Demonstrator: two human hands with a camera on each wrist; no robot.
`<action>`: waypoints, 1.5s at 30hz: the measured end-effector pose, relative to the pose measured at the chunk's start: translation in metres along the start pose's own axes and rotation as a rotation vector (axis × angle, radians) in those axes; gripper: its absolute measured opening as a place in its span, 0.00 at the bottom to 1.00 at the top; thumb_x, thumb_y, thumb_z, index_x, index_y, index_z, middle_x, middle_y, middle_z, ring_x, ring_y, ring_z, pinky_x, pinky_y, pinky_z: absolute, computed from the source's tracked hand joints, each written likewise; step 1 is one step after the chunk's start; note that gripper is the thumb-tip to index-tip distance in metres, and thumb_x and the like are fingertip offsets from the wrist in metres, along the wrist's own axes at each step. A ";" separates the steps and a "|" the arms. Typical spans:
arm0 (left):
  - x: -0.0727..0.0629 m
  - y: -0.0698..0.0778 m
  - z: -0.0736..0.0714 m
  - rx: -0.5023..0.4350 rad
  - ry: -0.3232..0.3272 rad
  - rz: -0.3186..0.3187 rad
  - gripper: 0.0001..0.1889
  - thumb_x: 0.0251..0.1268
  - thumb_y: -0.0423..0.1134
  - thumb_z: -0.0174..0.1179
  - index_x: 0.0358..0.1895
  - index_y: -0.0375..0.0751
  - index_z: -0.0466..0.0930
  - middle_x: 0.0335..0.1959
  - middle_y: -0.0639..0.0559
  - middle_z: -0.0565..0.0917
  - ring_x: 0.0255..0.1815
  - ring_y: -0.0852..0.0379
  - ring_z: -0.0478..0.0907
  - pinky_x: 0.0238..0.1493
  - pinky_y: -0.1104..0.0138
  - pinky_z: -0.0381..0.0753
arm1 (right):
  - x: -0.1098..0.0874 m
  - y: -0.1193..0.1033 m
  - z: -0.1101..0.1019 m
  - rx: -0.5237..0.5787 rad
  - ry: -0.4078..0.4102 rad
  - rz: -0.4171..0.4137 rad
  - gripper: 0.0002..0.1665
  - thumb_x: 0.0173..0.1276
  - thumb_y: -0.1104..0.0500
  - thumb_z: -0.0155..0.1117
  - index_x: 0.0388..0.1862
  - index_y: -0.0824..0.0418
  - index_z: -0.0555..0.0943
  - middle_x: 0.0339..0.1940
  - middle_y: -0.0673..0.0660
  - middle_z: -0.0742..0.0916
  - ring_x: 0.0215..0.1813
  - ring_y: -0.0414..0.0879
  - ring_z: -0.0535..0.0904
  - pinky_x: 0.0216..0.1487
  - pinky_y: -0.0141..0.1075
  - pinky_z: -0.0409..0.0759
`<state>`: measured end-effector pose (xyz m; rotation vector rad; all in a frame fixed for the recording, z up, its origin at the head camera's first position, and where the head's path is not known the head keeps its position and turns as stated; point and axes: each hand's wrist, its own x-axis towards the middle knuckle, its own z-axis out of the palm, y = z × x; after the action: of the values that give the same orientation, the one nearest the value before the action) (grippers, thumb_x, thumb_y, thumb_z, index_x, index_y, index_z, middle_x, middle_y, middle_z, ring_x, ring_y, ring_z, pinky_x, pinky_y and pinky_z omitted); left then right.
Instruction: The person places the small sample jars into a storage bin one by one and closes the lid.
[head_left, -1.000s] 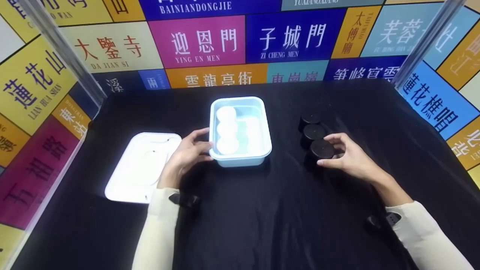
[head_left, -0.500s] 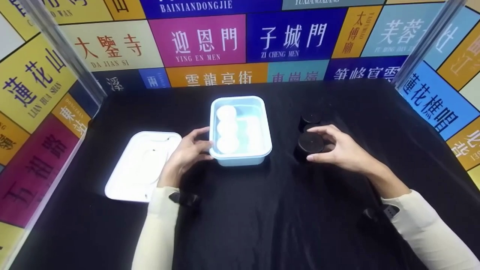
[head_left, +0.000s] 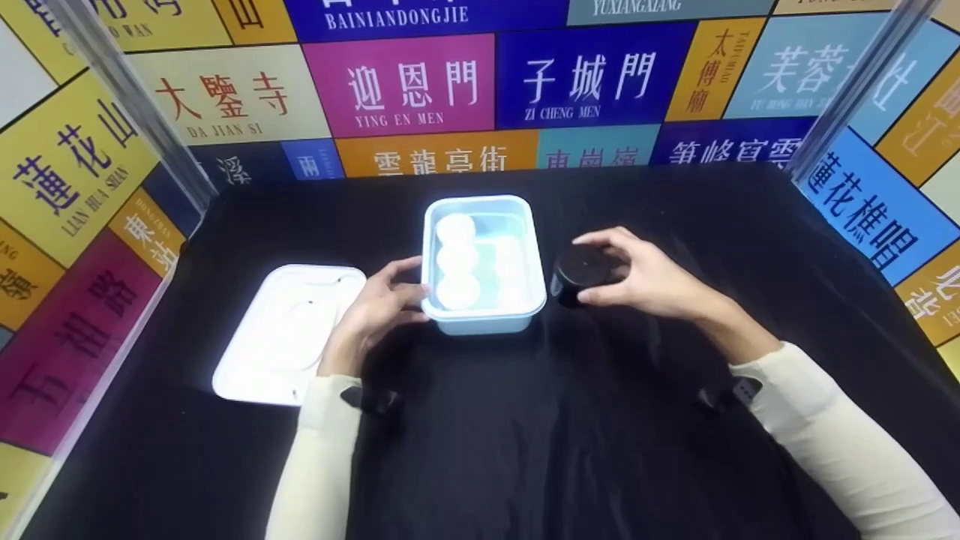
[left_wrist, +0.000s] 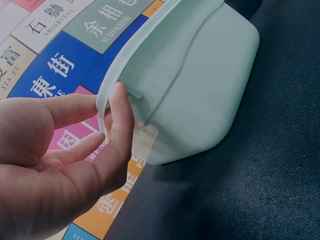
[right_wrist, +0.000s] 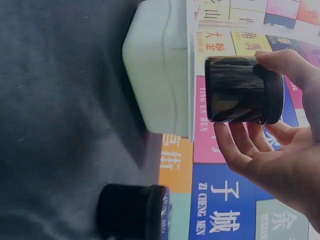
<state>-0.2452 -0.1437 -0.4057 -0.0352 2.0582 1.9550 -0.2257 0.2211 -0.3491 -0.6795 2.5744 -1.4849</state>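
Note:
A pale blue-green plastic box (head_left: 487, 324) without its lid stands in the middle of the black cloth. Several white round things (head_left: 457, 259) line its left side, and more pale shapes, washed out by glare, lie at its right. My left hand (head_left: 382, 307) holds the box's left edge; in the left wrist view, fingers and thumb lie about the rim (left_wrist: 102, 107). Between thumb and fingers, my right hand (head_left: 649, 277) grips a black lidded jar (head_left: 581, 268), upright beside the box's right wall. A second black jar (right_wrist: 131, 212) appears in the right wrist view, below the held one.
On the left, partly behind my left forearm, a white lid (head_left: 281, 337) lies flat on the black cloth (head_left: 480, 435). Panels with printed Chinese characters (head_left: 397, 86) wall in the back and both sides. Clear posts (head_left: 855, 90) stand at the corners.
My right hand has lifted the nearest black jar from its row and carried it left to the box, now covering the other jars in the head view. My left hand has stayed at the box.

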 end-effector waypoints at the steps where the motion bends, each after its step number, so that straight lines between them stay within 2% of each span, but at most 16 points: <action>1: 0.000 0.000 0.000 -0.003 -0.001 -0.001 0.32 0.69 0.28 0.57 0.75 0.42 0.61 0.55 0.32 0.80 0.42 0.55 0.84 0.38 0.66 0.89 | 0.004 -0.002 0.001 0.002 -0.005 0.001 0.39 0.55 0.66 0.78 0.66 0.64 0.74 0.56 0.62 0.79 0.50 0.39 0.81 0.49 0.21 0.82; 6: 0.001 -0.002 -0.001 -0.015 -0.003 -0.004 0.31 0.70 0.28 0.57 0.75 0.42 0.61 0.54 0.32 0.81 0.41 0.55 0.84 0.38 0.66 0.89 | 0.023 -0.012 0.009 0.008 -0.035 -0.002 0.41 0.55 0.66 0.77 0.68 0.64 0.72 0.57 0.64 0.83 0.49 0.41 0.81 0.48 0.22 0.82; 12: 0.001 -0.002 0.000 -0.027 -0.006 -0.008 0.31 0.70 0.28 0.57 0.75 0.42 0.61 0.53 0.34 0.81 0.40 0.55 0.84 0.37 0.67 0.89 | 0.047 -0.019 0.020 -0.017 -0.085 -0.003 0.42 0.55 0.64 0.78 0.69 0.62 0.71 0.61 0.62 0.83 0.57 0.47 0.79 0.53 0.23 0.80; 18: 0.001 0.000 -0.001 -0.033 -0.010 0.005 0.31 0.69 0.28 0.57 0.75 0.41 0.62 0.48 0.38 0.82 0.38 0.56 0.84 0.36 0.67 0.88 | 0.066 -0.026 0.029 -0.109 -0.161 -0.005 0.42 0.55 0.60 0.77 0.70 0.60 0.71 0.64 0.60 0.81 0.62 0.51 0.78 0.61 0.35 0.76; 24: 0.001 -0.001 -0.001 -0.033 -0.011 0.016 0.32 0.68 0.28 0.58 0.74 0.40 0.61 0.44 0.40 0.82 0.36 0.56 0.83 0.34 0.68 0.88 | 0.077 -0.031 0.034 -0.205 -0.224 0.007 0.41 0.53 0.61 0.77 0.66 0.60 0.72 0.61 0.61 0.81 0.61 0.56 0.77 0.62 0.44 0.77; 30: 0.002 -0.001 -0.001 -0.037 -0.013 0.001 0.32 0.69 0.28 0.57 0.75 0.41 0.61 0.44 0.41 0.82 0.36 0.56 0.83 0.34 0.68 0.88 | 0.089 -0.031 0.040 -0.325 -0.288 0.004 0.41 0.52 0.57 0.78 0.66 0.61 0.73 0.64 0.62 0.76 0.67 0.59 0.74 0.68 0.49 0.75; 37: 0.002 0.003 -0.002 -0.048 -0.014 0.019 0.32 0.69 0.28 0.58 0.75 0.40 0.61 0.40 0.44 0.81 0.36 0.56 0.83 0.35 0.68 0.88 | 0.098 -0.029 0.045 -0.421 -0.335 -0.034 0.46 0.54 0.57 0.77 0.72 0.61 0.69 0.65 0.64 0.77 0.64 0.58 0.74 0.70 0.49 0.73; 45: 0.001 0.000 -0.001 -0.050 -0.017 0.005 0.32 0.69 0.27 0.58 0.75 0.40 0.61 0.40 0.44 0.81 0.36 0.56 0.82 0.35 0.67 0.88 | 0.100 -0.022 0.054 -0.494 -0.403 -0.073 0.39 0.51 0.61 0.77 0.65 0.61 0.76 0.61 0.64 0.78 0.61 0.58 0.75 0.69 0.50 0.73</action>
<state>-0.2468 -0.1448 -0.4059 -0.0234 1.9998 2.0032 -0.2922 0.1260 -0.3446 -1.0085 2.6050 -0.6200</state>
